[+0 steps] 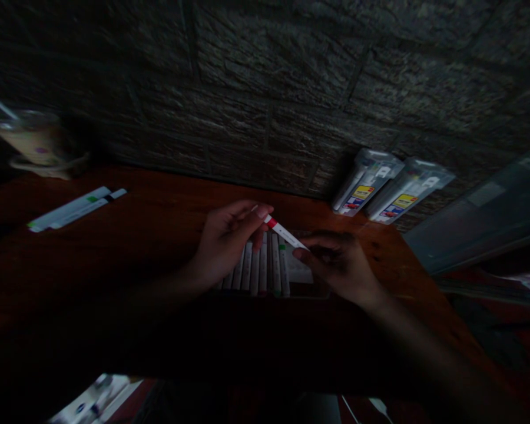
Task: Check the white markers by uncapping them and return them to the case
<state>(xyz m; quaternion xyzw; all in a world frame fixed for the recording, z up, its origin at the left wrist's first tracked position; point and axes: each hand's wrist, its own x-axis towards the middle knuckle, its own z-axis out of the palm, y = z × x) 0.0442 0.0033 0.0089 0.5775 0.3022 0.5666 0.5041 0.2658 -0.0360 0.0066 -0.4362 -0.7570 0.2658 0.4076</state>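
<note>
A white marker with a red band slants between my two hands above an open clear case. My left hand pinches its upper end, at the cap by the red band. The lower end sits in the closed fingers of my right hand. Several white markers lie side by side in the case below, partly covered by my left hand. One of them has a green band. A white insert shows in the right part of the case.
Two white markers lie at the left of the wooden table. Behind them a drink cup with a straw stands in a holder. Two clear marker cases lean against the stone wall. A glass-like panel is at the right.
</note>
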